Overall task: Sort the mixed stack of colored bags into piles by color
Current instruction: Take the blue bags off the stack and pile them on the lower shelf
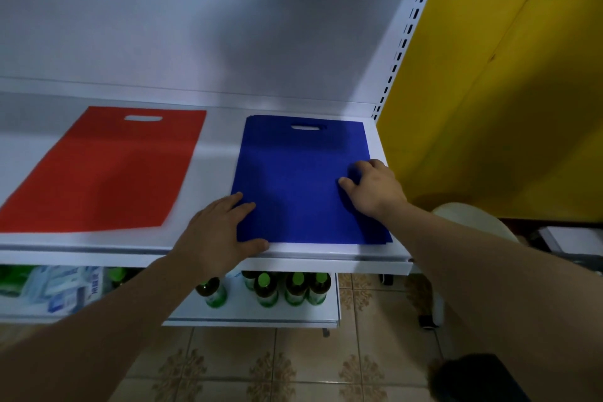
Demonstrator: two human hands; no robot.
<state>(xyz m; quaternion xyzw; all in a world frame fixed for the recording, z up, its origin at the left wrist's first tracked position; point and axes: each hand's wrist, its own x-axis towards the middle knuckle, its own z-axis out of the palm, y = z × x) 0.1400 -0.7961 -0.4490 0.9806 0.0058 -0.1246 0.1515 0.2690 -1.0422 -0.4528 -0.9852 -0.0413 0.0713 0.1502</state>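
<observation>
**Obs.: both hands on blue pile, right end of shelf**

Carrier: white shelf (pixel 215 147), flat, with white back panel behind.

Blue pile (pixel 293 173): lies flat at the right end of the shelf, its near edge just short of the shelf's front edge and its right edge close to the shelf's right edge. Handle cut-out (pixel 305 127) points toward the back edge. Extra edges show at the near right corner and far left corner, so more than one bag; count not readable.

Red bag (pixel 107 170): flat at the left end of the shelf, handle cut-out (pixel 143 118) toward the back. Apart from the blue pile, with a bare strip of shelf between. Its left part runs out of view.

Left hand (pixel 218 232): released, fingers straight, lying flat on the near left corner of the blue pile; thumb along the shelf's front edge.

Right hand (pixel 375 189): on the right edge of the blue pile, about halfway back. Fingers bent, thumb and fingertips pinching the blue fabric, which bunches slightly between them.

Below: lower shelf (pixel 261 313) holds green-capped bottles (pixel 293 290) toward its right end and blue-and-white packets (pixel 65 287) at its left. Yellow panel (pixel 489 91) stands beyond the shelf's right edge. Patterned tile floor (pixel 293 362) underneath.
</observation>
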